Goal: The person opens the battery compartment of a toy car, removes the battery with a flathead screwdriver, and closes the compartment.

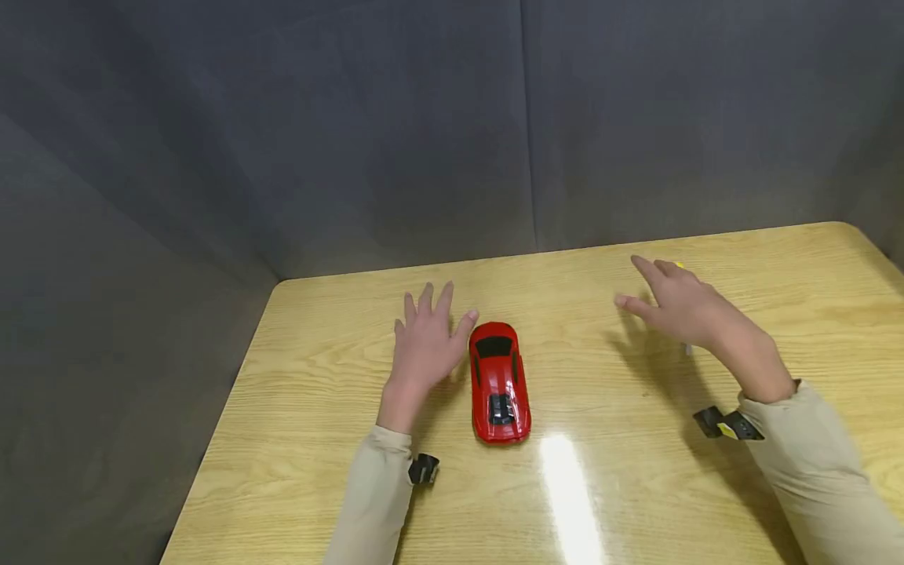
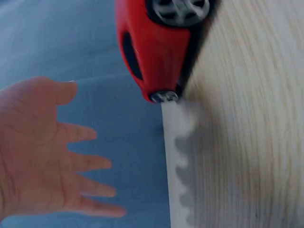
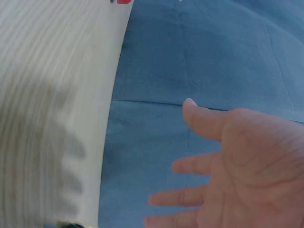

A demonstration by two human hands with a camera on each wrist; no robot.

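A red toy car with dark windows stands on the wooden table. Just left of it, my left hand is spread with straight fingers and holds nothing. In the left wrist view that hand hovers above the tabletop, palm showing, with the car's side and silver wheels beyond the thumb. Farther right, my right hand is raised over the table with its fingers extended. Beneath it a small object with a yellow part peeks out, mostly hidden by the hand. The right wrist view shows the right palm bare.
The wooden table has rounded far corners, and a bright light reflection lies on it near the front. Dark grey cloth hangs behind the far edge and along the left side. A black wrist camera sits at the left sleeve.
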